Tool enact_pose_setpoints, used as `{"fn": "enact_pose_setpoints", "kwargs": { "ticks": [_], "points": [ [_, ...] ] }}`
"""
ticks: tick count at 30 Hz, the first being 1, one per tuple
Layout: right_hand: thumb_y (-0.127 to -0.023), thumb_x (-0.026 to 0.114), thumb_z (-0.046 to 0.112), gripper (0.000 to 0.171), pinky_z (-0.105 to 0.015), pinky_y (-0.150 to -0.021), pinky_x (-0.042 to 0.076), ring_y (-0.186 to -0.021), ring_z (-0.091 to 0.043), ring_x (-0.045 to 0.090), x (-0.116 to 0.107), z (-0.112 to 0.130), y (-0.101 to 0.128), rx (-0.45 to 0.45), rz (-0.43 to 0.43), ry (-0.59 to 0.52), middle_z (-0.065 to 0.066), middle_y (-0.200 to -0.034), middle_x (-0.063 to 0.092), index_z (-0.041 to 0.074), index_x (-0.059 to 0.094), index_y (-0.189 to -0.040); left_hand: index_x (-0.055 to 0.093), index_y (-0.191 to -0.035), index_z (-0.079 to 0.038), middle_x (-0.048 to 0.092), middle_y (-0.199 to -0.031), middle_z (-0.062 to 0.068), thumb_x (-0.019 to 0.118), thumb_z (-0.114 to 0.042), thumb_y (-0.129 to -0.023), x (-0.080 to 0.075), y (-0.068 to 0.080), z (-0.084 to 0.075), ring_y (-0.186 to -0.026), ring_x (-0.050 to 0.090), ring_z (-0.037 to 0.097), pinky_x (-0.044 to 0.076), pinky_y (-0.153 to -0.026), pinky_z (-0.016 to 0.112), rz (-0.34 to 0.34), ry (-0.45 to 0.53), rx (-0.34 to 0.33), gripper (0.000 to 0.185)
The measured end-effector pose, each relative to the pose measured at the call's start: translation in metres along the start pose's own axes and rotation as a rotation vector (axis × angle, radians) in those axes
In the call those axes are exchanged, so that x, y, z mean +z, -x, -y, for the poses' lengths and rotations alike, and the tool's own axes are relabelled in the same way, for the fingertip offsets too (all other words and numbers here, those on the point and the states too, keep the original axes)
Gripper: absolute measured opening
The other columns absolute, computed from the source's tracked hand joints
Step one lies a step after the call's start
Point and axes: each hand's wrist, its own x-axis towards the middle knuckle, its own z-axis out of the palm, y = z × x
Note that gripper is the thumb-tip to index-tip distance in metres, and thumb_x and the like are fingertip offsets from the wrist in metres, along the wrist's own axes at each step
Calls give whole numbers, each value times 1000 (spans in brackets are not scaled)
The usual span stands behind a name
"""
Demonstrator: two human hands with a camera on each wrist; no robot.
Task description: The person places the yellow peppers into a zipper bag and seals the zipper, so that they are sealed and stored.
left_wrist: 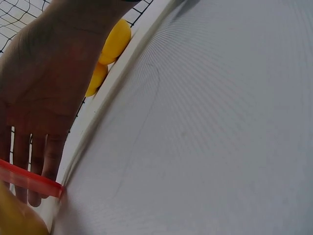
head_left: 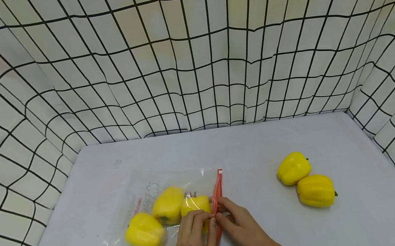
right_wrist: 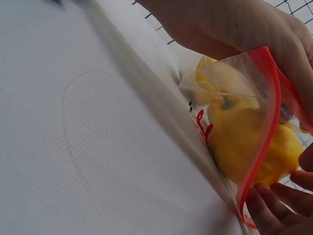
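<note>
Clear soft zip bag [head_left: 147, 218] lies near-left on grey table [head_left: 249, 149], limp and slippery, weighted by three yellow peppers [head_left: 168, 206]. Both hands, left hand [head_left: 194, 245] and right hand [head_left: 244, 228], pinch its red zipper strip [head_left: 217, 200], probably the firmest hold.

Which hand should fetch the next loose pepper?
Right hand, probably: the two loose peppers lie on its side of the table, while the left hand can keep pinching the bag's red zip.

The clear bag [head_left: 144, 201] carries red print and a faint drawing, too small to read.
</note>
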Motion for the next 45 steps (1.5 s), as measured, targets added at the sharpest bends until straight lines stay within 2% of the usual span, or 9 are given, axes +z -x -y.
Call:
{"fn": "enact_pose_setpoints", "kwargs": {
  "ticks": [9, 15, 19, 24, 28, 33, 37, 40, 45],
  "points": [
    [-102, 53, 25, 27, -23, -88, 53, -101, -6, 62, 1, 1, -1, -45, 27, 45, 9, -120, 67, 27, 59, -128, 67, -95, -16, 62, -98, -6, 76, -8, -81, 1, -1, 1, -93, 58, 10, 43, -87, 19, -19, 13, 36, 18],
    [-102, 52, 25, 28, -23, -90, 53, -103, -6, 62, 0, -1, -1, -64, 28, 57, 9, -123, 66, 24, 59, -129, 67, -95, -17, 62, -99, -7, 76, -10, -82, 1, 0, 1, -94, 58, 9, 43, -87, 17, 1, 1, 4, 17],
    [-102, 51, 28, 27, -24, -91, 53, -105, -6, 62, -4, -1, -2, -63, 43, 76, 9, -123, 67, 25, 60, -127, 68, -95, -16, 63, -99, -7, 76, -10, -82, 1, 1, 2, -91, 58, 9, 43, -85, 17, -13, 17, 20, 17],
    [-102, 51, 25, 24, -27, -91, 54, -109, -11, 64, -16, 2, -4, -46, 55, 117, 8, -124, 67, 24, 61, -125, 68, -95, -15, 63, -96, -4, 74, -8, -82, 2, 1, 5, -88, 58, 12, 44, -81, 20, -31, 51, 54, 16],
    [-102, 51, 25, 25, -31, -94, 54, -112, -12, 64, -27, 5, -5, -67, 58, 173, 11, -124, 66, 30, 59, -126, 68, -95, -15, 63, -95, -4, 74, -7, -80, 2, 1, 6, -87, 57, 12, 44, -79, 18, -30, 52, 60, 18],
    [-102, 52, 32, 25, -32, -96, 53, -114, -7, 61, -45, 6, -5, -85, 59, 231, 17, -124, 65, 37, 58, -126, 69, -95, -15, 63, -95, -4, 74, -7, -80, 2, 1, 7, -86, 57, 11, 45, -76, 15, -26, 58, 61, 18],
    [-101, 54, 31, 26, -31, -96, 52, -112, -4, 61, -60, 8, -5, -69, 28, 276, 20, -123, 64, 35, 60, -126, 69, -96, -16, 62, -95, -4, 72, -10, -84, 3, 2, 8, -86, 56, 10, 45, -77, 13, -30, 58, 58, 14],
    [-100, 56, 29, 26, -31, -95, 53, -111, -4, 61, -69, 10, -5, -52, 2, 306, 22, -123, 63, 38, 59, -125, 69, -95, -15, 62, -95, -4, 72, -10, -84, 3, 2, 8, -85, 56, 10, 45, -76, 14, -39, 62, 69, 13],
    [-99, 57, 33, 27, -39, -97, 53, -110, -6, 61, -84, 13, -4, -33, -8, 319, 22, -125, 62, 39, 58, -126, 68, -95, -15, 62, -95, -4, 70, -9, -84, 3, 2, 8, -86, 56, 11, 45, -78, 16, -27, 59, 66, 12]
  ]
}}
